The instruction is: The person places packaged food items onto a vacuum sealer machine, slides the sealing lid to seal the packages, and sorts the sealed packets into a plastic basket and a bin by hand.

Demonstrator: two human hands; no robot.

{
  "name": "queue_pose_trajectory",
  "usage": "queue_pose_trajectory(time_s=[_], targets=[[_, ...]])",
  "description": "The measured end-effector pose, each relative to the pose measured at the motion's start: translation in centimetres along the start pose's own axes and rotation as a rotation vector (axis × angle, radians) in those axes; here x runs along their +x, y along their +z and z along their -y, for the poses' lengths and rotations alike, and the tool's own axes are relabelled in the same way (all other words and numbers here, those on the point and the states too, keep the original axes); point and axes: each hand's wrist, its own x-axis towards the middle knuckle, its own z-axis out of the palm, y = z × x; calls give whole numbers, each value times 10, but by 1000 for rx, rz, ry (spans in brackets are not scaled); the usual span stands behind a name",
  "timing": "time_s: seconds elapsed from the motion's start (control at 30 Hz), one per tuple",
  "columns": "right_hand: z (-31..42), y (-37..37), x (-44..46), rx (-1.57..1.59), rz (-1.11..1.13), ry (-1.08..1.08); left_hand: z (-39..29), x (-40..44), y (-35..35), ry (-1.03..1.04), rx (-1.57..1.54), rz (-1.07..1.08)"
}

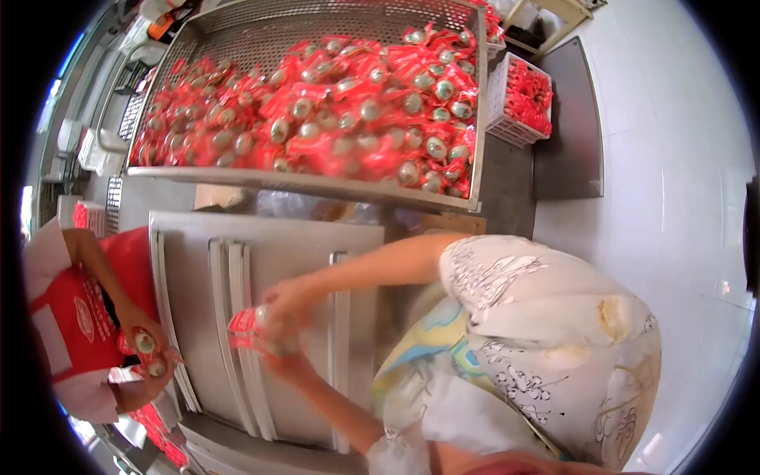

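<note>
Patterned shirt (546, 309) nearest; beyond, above a steel panel (188, 317), the right hand (286, 309) pinches a red-wrapped, egg-like item (259, 317); the left hand (286, 364), beside it, is too blurred to read. Presumably light, smooth, fragile: cradle its rounded body.

Bright red is shown by the wraps of the packets (369, 109), and grey-green by their rounded contents. The tray (317, 22) is seen in silver-grey, patterned with small holes. On the held packet (244, 327), red is apparently printed with white, though blur is met there. The apron (67, 301) is coloured red, lettered in white. The cream shirt (546, 289) is patterned with dark line-drawn sprays and golden-brown patches. The crate (508, 131) is white, the tabletop (186, 269) silver-grey.
</note>
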Motion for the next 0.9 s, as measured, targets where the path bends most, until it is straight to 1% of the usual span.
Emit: queue_pose_trajectory(time_s=[0.03, 0.1, 0.13, 0.17, 0.23, 0.27, 0.3, 0.33, 0.37, 0.4, 0.43, 0.47, 0.5, 0.53, 0.57, 0.6, 0.63, 0.7, 0.8, 0.83, 0.9], targets=[[9, -23, -19, -8, -44, -80, 0, 11, 33, 5, 20, 50], [40, -72, -81, 35, -114, -145, 1, 32, 98, 19, 58, 150], [52, -102, -109, 21, -190, -182, 15, 55, 124, 16, -8, 232], [57, -134, -136, -5, -270, -221, 33, 80, 152, -44, -106, 318], [63, -198, -196, -77, -507, -457, 43, 107, 234, -148, -228, 477], [69, -232, -231, -76, -572, -460, 44, 112, 282, -187, -259, 553], [80, -258, -267, -124, -684, -495, 60, 125, 325, -223, -279, 587], [74, -307, -287, -196, -752, -669, 80, 142, 364, -258, -298, 616], [81, -333, -315, -158, -908, -706, 96, 161, 402, -195, -167, 707], [84, -359, -342, -188, -1037, -674, 104, 163, 444, -83, -109, 827], [85, -387, -366, -219, -1166, -639, 120, 169, 486, -45, 17, 744], [79, -424, -383, -375, -1328, -547, 107, 152, 527, -34, 111, 751], [72, -456, -396, -530, -1481, -447, 109, 151, 561, -42, 282, 760], [71, -475, -408, -726, -1620, -299, 121, 161, 589, 54, 472, 829], [69, -491, -416, -925, -1740, -142, 142, 166, 615, 244, 375, 925], [67, -504, -418, -946, -1754, -142, 139, 166, 631, 427, 623, 888], [74, -509, -417, -950, -1717, 39, 153, 170, 648, 649, 1081, 717], [59, -542, -409, -1251, -1602, 231, 177, 171, 665, 477, 1247, 655], [50, -544, -405, -1588, -1747, 269, 221, 179, 677, 770, 1220, 614], [53, -546, -409, -1668, -1688, 371, 231, 179, 679, 940, 1109, 579], [47, -553, -403, -1596, -1571, 549, 242, 184, 682, 1132, 1367, 663]])
